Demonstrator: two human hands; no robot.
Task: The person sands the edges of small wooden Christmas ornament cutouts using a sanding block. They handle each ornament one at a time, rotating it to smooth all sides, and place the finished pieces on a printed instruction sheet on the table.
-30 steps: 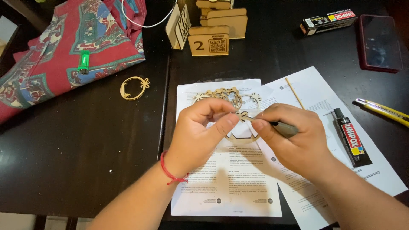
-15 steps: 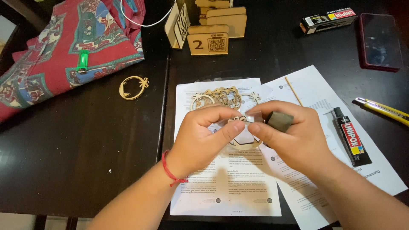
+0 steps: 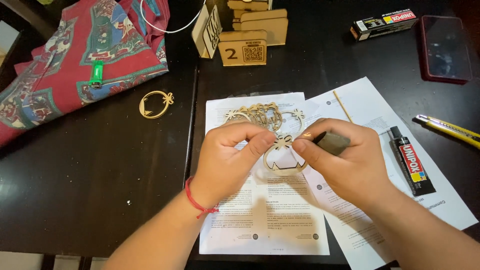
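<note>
- Wooden ring ornament [image 3: 283, 159], a thin pale cut-out with a small bow at its top, is held just above the printed paper sheets [image 3: 265, 215] in the middle of the dark table [image 3: 100, 175].
- Left hand [image 3: 232, 157], with a red string bracelet [image 3: 196, 201] at the wrist, pinches the ornament's left edge near the bow between thumb and forefinger.
- Right hand [image 3: 345, 162] meets the bow from the other side with its fingertips and is also closed around a dark, stubby marker-like tool [image 3: 330, 142]; whether its tip touches the wood is hard to tell from this angle.
- Just behind the hands, a pile of similar wooden ornaments [image 3: 262, 114] lies on the paper.
- One more ring ornament [image 3: 156, 105] lies alone on the bare table, well to the left, near a red patterned cloth [image 3: 75, 60] with a green lighter [image 3: 96, 74] on it.
- A black glue tube [image 3: 412, 162] lies on the right-hand sheet, just beside the right hand; a yellow craft knife [image 3: 447, 129] lies farther right.
- At the far edge stand several cardboard tags [image 3: 245, 45], with a long glue box [image 3: 384, 23] and a dark red phone [image 3: 445, 47] to their right.
</note>
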